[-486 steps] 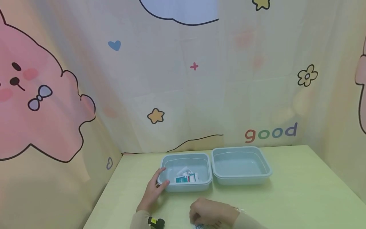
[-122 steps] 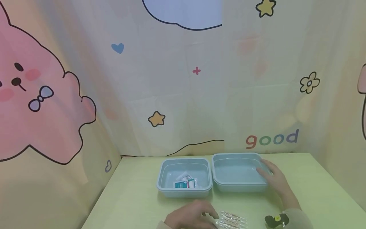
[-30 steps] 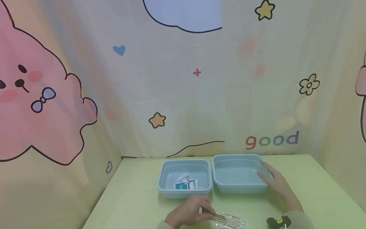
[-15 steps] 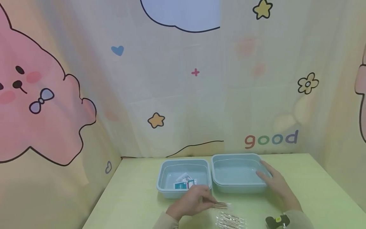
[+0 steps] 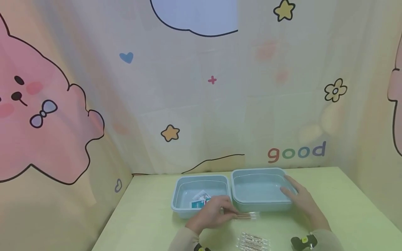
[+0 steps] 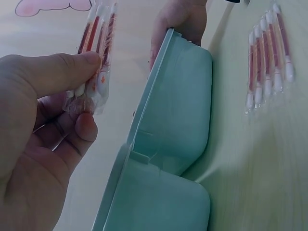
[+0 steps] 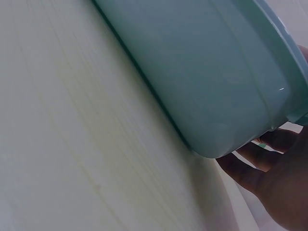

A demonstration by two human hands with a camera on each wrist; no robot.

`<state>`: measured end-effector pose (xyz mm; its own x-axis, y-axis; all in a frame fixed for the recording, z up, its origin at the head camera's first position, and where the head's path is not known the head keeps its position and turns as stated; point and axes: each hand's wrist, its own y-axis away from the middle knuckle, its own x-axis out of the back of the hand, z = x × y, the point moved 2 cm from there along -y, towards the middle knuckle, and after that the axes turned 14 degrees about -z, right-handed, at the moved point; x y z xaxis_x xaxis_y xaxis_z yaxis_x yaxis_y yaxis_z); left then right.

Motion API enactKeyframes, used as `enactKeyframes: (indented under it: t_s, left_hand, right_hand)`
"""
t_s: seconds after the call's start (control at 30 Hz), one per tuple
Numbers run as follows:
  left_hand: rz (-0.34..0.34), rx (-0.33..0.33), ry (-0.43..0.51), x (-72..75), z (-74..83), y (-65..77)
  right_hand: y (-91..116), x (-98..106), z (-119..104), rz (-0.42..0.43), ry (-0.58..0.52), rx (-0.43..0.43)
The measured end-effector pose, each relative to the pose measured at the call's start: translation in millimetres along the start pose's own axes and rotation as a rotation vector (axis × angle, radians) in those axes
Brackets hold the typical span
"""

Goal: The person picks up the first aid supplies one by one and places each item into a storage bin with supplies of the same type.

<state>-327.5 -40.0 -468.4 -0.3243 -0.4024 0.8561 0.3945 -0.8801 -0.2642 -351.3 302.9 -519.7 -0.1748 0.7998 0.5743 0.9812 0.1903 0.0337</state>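
Note:
My left hand (image 5: 213,213) pinches a clear-wrapped pack of iodine cotton swabs (image 5: 247,216) between thumb and fingers, just in front of the two bins. In the left wrist view this swab pack (image 6: 107,45) shows red-brown sticks with white ends, held above the bin rims. At the right end of the right-hand blue bin (image 5: 263,205), my right hand (image 5: 304,203) grips the rim, thumb over the inside and fingers along the outer wall. The right wrist view shows its fingers (image 7: 243,174) against the bin's outside corner.
Another swab pack (image 5: 253,241) lies flat on the table (image 5: 141,223) near the front. The left-hand blue bin (image 5: 180,212), beside the right one, contains teal-and-white packets (image 5: 198,204), partly hidden by my left hand. A printed curtain (image 5: 201,104) stands behind.
My left hand first reached for the swabs, then lifted one pack off the other and carried it forward towards the bins. My right hand, earlier at the table front, now stays on the right bin.

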Motion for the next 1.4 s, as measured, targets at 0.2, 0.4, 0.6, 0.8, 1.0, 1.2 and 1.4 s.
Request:
enactKeyframes:
  t_s: [0.2,0.4,0.6,0.8,1.0,1.2,1.4]
  left_hand:
    - [0.001,0.012,-0.01,3.4,-4.0,-6.3]
    - [0.008,0.025,0.02,8.2,-4.1,-12.4]
    - [-0.016,0.042,0.028,12.5,-6.5,-17.8]
    - [-0.016,0.052,-0.008,15.6,-9.6,-23.1]
    - [-0.013,0.076,0.009,16.4,-10.7,-25.5]
    - [-0.013,0.106,0.041,16.4,-12.9,-28.8]
    - [-0.011,0.112,0.06,15.4,-16.0,-32.9]
  right_hand:
    - [-0.9,-0.2,0.4,-0.004,-0.001,-0.015]
    - [-1.6,0.2,0.3,-0.006,0.003,-0.027]
    - [-1.2,0.7,0.4,-0.007,0.019,-0.035]
    - [-0.1,0.2,-0.8,0.001,0.025,-0.023]
    - [-2.4,-0.4,2.1,0.004,0.023,-0.025]
    - [-3.3,-0.4,3.3,0.006,0.034,-0.031]
    - [-3.1,0.0,3.4,0.002,0.035,-0.036]
